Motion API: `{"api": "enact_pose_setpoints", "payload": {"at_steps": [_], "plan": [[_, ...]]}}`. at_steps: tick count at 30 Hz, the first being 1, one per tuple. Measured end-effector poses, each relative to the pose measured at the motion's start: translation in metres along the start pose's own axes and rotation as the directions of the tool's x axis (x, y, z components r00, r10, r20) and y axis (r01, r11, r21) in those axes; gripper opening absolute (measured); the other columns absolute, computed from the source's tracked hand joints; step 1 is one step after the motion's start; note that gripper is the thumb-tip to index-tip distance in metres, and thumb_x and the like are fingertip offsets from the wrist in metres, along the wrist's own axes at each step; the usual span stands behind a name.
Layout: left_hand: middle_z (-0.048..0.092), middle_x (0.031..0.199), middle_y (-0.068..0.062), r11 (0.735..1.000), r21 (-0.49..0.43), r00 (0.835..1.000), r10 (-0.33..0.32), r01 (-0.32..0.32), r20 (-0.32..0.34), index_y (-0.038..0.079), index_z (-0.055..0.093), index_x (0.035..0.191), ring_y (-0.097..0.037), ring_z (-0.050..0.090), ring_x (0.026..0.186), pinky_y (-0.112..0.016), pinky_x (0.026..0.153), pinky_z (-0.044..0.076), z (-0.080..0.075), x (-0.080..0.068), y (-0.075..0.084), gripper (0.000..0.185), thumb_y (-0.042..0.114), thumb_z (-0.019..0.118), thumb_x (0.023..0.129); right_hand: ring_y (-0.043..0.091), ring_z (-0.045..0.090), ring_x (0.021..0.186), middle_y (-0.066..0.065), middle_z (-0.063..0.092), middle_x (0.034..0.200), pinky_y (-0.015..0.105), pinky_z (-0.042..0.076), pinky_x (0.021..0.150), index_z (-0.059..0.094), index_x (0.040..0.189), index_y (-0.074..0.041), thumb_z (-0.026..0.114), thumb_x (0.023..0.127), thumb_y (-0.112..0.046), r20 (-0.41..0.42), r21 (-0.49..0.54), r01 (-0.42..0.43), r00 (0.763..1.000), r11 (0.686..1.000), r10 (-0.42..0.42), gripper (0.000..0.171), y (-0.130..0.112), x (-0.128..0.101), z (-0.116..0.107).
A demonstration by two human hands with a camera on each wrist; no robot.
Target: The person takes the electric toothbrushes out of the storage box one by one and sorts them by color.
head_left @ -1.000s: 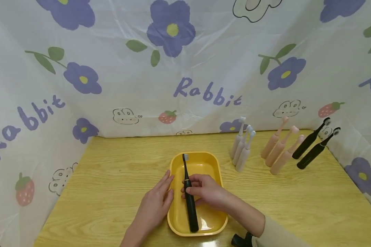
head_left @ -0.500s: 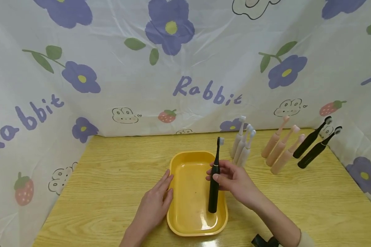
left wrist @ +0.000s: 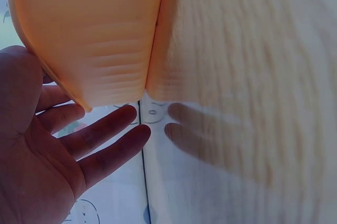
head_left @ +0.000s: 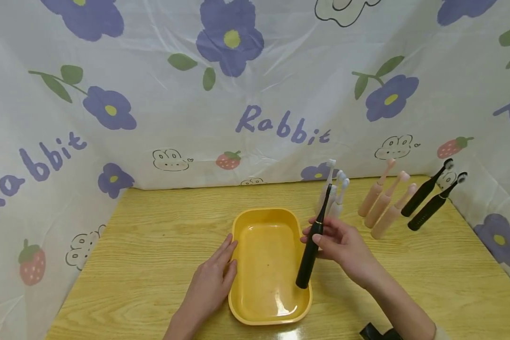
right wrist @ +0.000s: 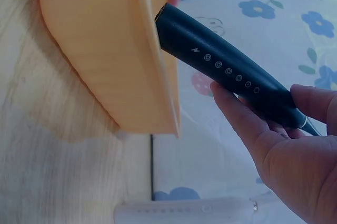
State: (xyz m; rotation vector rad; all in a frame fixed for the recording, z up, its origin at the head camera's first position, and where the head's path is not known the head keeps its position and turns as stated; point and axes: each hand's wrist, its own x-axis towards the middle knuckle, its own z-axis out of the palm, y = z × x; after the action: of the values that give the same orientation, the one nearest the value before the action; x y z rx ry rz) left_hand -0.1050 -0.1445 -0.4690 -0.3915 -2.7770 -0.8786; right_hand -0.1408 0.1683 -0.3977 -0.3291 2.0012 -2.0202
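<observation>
My right hand [head_left: 342,245] grips a black electric toothbrush [head_left: 309,257] near the top of its handle, thumb on one side and fingers on the other. The brush tilts, head up and away, its lower end over the right rim of a yellow tray [head_left: 265,269]. In the right wrist view a column of small printed icons shows on the toothbrush handle [right wrist: 226,69]. My left hand [head_left: 210,278] rests at the tray's left side with straight fingers touching the rim. The left wrist view shows the left hand's fingers [left wrist: 108,155] spread beside the tray wall [left wrist: 84,40].
Behind the right hand stand several white electric toothbrushes [head_left: 335,208], partly hidden. Farther right stand pink ones [head_left: 379,208] and two black ones [head_left: 429,210]. A printed cloth [head_left: 170,113] walls the table [head_left: 153,245]. A black object [head_left: 380,333] lies by the right forearm.
My right hand has lifted the black toothbrush out from over the tray's middle and carried it right to the tray's right rim. The left hand has stayed at the tray's left side.
</observation>
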Motion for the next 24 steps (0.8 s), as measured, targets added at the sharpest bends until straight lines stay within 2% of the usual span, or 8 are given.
{"api": "enact_pose_setpoints", "payload": {"at_steps": [8,14,16,18,20,24], "plan": [[0.046,0.156,-0.013,1.0,0.001,1.0,-0.012,0.012,0.009,0.0,0.056,0.145,-0.031,0.056,0.13,-0.047,0.1,0.053,0.0,-0.001,0.0,0.045,0.011,0.064,0.102,0.023,0.07,0.113,0.013,0.068,0.123,0.042,0.06,0.087,0.046,0.138,0.011,0.058,0.104,-0.005,-0.044,0.025,0.112,0.993,0.993,-0.111,0.038,-0.005,-0.012,-0.018],[0.045,0.156,-0.012,1.0,-0.002,1.0,-0.012,0.012,0.007,0.001,0.057,0.145,-0.031,0.057,0.129,-0.047,0.098,0.054,0.001,-0.001,0.0,0.045,0.011,0.064,0.102,0.024,0.07,0.112,0.014,0.07,0.122,0.039,0.061,0.086,0.053,0.136,0.003,0.058,0.104,-0.003,-0.094,0.009,0.153,0.984,0.988,-0.151,0.033,-0.009,-0.03,-0.035],[0.045,0.156,-0.012,1.0,-0.003,1.0,-0.01,0.01,0.004,0.001,0.057,0.145,-0.028,0.063,0.122,-0.043,0.093,0.058,0.001,0.0,0.0,0.045,0.011,0.063,0.102,0.023,0.071,0.111,0.012,0.07,0.121,0.038,0.061,0.085,0.054,0.135,0.001,0.058,0.105,-0.005,-0.117,-0.022,0.15,0.981,0.988,-0.151,0.031,-0.009,-0.035,-0.042],[0.045,0.156,-0.012,1.0,-0.001,1.0,-0.012,0.012,0.006,0.001,0.057,0.145,-0.022,0.07,0.104,-0.035,0.083,0.059,0.001,0.0,0.0,0.045,0.01,0.063,0.102,0.022,0.071,0.111,0.009,0.071,0.12,0.036,0.061,0.085,0.054,0.134,0.0,0.057,0.105,-0.005,-0.134,-0.04,0.144,0.98,0.989,-0.148,0.03,-0.007,-0.039,-0.05],[0.044,0.156,-0.012,1.0,-0.002,1.0,-0.012,0.012,0.008,0.001,0.057,0.145,-0.013,0.066,0.084,-0.028,0.073,0.055,0.001,0.0,0.0,0.045,0.01,0.063,0.102,0.02,0.071,0.111,0.006,0.071,0.119,0.035,0.061,0.084,0.054,0.135,0.0,0.057,0.106,-0.007,-0.15,-0.056,0.13,0.979,0.99,-0.137,0.03,-0.003,-0.042,-0.057],[0.044,0.156,-0.012,1.0,-0.002,1.0,-0.009,0.009,0.006,0.0,0.057,0.145,-0.015,0.067,0.085,-0.028,0.072,0.055,0.0,0.0,0.0,0.045,0.01,0.063,0.101,0.017,0.071,0.11,0.003,0.072,0.118,0.033,0.062,0.082,0.055,0.134,-0.002,0.057,0.105,-0.006,-0.182,-0.063,0.116,0.975,0.991,-0.125,0.029,0.008,-0.046,-0.071]]}}
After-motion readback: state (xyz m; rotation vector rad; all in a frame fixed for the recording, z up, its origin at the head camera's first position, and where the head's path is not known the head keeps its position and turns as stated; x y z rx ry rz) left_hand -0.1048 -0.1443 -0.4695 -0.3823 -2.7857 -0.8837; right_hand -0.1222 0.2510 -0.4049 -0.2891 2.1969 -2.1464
